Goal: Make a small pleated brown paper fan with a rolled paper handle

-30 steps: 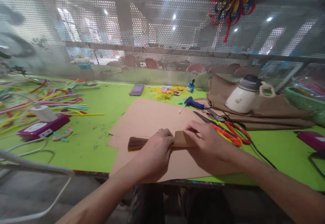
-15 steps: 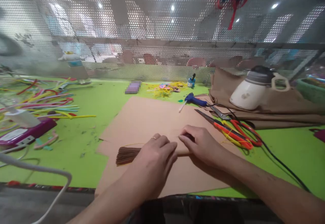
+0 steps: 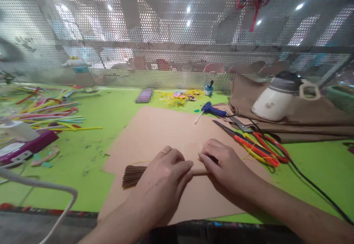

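Covering the pleated brown paper bundle (image 3: 134, 176) at lower center, the left hand (image 3: 166, 172) lies with fingers together; whether it grips underneath cannot be told. The right hand (image 3: 226, 163) narrows thumb and fingertips onto a tan paper strip (image 3: 199, 171). A second ago a broad, darker face showed between the hands; now it looks low and pale above the kraft sheet (image 3: 155, 129), so a fold seems turned down.
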The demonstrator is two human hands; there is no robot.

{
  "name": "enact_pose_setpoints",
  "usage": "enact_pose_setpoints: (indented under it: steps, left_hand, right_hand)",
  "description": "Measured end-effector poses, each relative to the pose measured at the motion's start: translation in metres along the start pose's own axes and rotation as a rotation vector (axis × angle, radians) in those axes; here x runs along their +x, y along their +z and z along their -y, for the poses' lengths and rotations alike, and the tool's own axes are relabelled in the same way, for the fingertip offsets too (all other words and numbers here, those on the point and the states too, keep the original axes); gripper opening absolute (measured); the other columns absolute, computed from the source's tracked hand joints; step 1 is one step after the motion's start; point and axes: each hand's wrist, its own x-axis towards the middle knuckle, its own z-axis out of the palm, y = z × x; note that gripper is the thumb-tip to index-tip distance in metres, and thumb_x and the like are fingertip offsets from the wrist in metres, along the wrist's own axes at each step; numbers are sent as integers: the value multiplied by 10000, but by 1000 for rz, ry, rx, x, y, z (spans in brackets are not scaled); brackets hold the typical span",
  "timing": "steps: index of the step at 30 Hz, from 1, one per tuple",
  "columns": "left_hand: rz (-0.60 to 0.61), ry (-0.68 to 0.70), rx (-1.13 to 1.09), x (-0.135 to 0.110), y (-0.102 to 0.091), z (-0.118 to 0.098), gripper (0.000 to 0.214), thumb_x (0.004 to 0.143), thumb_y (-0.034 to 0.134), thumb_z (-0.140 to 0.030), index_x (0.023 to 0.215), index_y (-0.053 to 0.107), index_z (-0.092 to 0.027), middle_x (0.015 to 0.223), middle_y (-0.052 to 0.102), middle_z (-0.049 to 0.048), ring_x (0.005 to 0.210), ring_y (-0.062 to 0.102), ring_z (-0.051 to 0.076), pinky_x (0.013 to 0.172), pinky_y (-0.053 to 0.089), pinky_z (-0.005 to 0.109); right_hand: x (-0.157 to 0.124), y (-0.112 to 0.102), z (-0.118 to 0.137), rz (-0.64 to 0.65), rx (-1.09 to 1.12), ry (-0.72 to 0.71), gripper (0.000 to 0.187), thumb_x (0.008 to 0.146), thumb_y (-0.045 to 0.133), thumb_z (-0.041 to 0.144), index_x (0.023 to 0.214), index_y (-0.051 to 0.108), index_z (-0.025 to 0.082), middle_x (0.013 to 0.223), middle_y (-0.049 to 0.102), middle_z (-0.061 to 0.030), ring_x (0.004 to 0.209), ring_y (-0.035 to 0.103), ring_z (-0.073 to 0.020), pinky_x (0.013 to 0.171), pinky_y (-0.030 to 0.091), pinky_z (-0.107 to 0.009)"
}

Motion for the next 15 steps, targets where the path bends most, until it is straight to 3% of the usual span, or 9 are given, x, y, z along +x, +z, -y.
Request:
enact_pose_setpoints:
  steps: [9, 15]
  left_hand:
    - [-3, 22, 28, 0, 1, -2, 239, 969, 461, -178, 902, 690, -181, 820, 577, 70, 820, 491, 236, 724, 414, 378]
    - [32, -46, -57, -2, 3, -2, 229, 952, 485, -169, 885, 703, -175, 829, 553, 66, 771, 520, 203, 641, 405, 318]
  right_hand:
    - [-2, -38, 8, 403, -98, -70, 192, 1001, 489, 258, 974, 669, 196, 924, 577, -49, 854, 547, -193, 767, 443, -345]
    - [-8, -42, 8, 411, -44, -81, 213, 1012, 488, 305, 1018, 682, 218, 972, 565, -47, 932, 544, -185, 811, 439, -327]
